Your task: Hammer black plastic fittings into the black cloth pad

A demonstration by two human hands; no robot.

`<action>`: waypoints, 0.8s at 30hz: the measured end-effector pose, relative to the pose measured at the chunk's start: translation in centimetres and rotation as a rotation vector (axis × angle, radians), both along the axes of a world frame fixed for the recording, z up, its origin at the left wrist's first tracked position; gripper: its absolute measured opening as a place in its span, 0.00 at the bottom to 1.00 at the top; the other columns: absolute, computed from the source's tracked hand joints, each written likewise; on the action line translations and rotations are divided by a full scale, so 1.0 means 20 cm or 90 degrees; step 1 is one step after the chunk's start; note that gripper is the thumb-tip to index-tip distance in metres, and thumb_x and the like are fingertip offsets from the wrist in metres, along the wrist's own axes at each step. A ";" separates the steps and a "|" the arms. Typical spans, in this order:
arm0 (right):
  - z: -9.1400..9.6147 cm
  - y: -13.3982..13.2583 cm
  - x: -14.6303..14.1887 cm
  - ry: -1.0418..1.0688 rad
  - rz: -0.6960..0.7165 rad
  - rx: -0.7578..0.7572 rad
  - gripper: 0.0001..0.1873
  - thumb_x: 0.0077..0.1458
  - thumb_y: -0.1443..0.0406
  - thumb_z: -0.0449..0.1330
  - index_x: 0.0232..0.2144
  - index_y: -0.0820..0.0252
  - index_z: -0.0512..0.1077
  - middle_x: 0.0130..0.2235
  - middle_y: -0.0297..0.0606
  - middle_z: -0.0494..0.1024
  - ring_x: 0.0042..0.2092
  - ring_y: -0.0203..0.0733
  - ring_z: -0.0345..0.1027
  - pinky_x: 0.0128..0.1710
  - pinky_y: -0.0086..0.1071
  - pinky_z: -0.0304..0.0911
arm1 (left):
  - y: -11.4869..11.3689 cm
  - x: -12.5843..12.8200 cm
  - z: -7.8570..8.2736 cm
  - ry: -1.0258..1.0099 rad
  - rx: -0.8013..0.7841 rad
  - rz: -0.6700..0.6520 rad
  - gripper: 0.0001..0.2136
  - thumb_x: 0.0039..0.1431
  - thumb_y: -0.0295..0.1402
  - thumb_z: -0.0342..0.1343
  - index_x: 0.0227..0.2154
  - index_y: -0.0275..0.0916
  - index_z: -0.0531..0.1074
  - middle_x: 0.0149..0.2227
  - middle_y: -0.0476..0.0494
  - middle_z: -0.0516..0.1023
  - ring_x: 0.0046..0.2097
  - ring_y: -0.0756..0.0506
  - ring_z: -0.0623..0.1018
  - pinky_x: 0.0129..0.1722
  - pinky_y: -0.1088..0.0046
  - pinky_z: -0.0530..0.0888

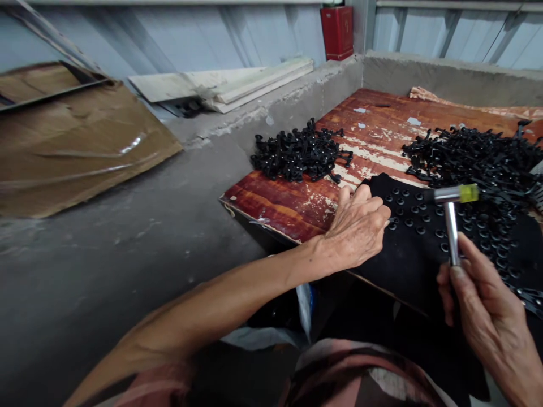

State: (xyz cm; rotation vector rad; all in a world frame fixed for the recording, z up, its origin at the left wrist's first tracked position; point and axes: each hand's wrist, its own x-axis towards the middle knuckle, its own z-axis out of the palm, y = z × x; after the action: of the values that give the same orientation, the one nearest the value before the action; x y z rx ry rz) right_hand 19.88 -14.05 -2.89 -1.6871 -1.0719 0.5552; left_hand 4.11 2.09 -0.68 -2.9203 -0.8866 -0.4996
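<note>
My right hand [487, 305] grips the metal handle of a small mallet [452, 226], whose head has a yellow-green face on one end and a dark one on the other. The mallet is raised over a black mat [394, 265]. On the mat lie many small round black pieces [419, 230] with shiny rims. My left hand [360, 229] rests at the mat's left edge with its fingers curled together. A small dark bit shows by its fingertips, but what they pinch is hidden.
Two heaps of black parts, a left heap [297, 151] and a larger right heap [475, 158], lie on a worn red-brown board [271, 206]. A concrete ledge [339, 85] borders it. Cardboard [85, 147], white planks [254, 85] and a red tin [337, 33] stand beyond.
</note>
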 end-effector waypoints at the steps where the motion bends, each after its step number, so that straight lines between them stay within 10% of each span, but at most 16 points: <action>1: 0.01 0.00 0.01 -0.053 0.035 -0.011 0.27 0.64 0.56 0.56 0.63 0.49 0.63 0.29 0.32 0.73 0.20 0.31 0.62 0.15 0.23 0.62 | 0.00 0.00 0.00 -0.003 -0.003 0.002 0.10 0.62 0.28 0.47 0.29 0.36 0.72 0.33 0.40 0.75 0.42 0.38 0.65 0.42 0.55 0.59; 13: 0.07 -0.05 0.04 -0.471 0.186 0.073 0.31 0.65 0.69 0.50 0.68 0.57 0.54 0.53 0.47 0.77 0.44 0.44 0.78 0.49 0.38 0.72 | 0.00 0.00 -0.03 -0.034 -0.012 -0.006 0.10 0.62 0.29 0.46 0.29 0.37 0.71 0.33 0.41 0.75 0.42 0.39 0.65 0.42 0.54 0.58; 24: 0.06 -0.06 0.07 -0.527 0.181 0.068 0.33 0.64 0.69 0.51 0.70 0.55 0.49 0.56 0.48 0.74 0.44 0.44 0.78 0.48 0.35 0.72 | 0.02 0.00 -0.06 -0.073 -0.007 -0.024 0.09 0.61 0.30 0.47 0.27 0.38 0.69 0.31 0.42 0.74 0.40 0.40 0.64 0.40 0.56 0.56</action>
State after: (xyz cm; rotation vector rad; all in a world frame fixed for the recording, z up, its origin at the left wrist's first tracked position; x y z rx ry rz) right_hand 21.36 -15.17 -1.73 -1.7051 -1.9092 -0.0672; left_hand 4.04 2.40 -1.86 -2.9491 -0.8507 -0.6738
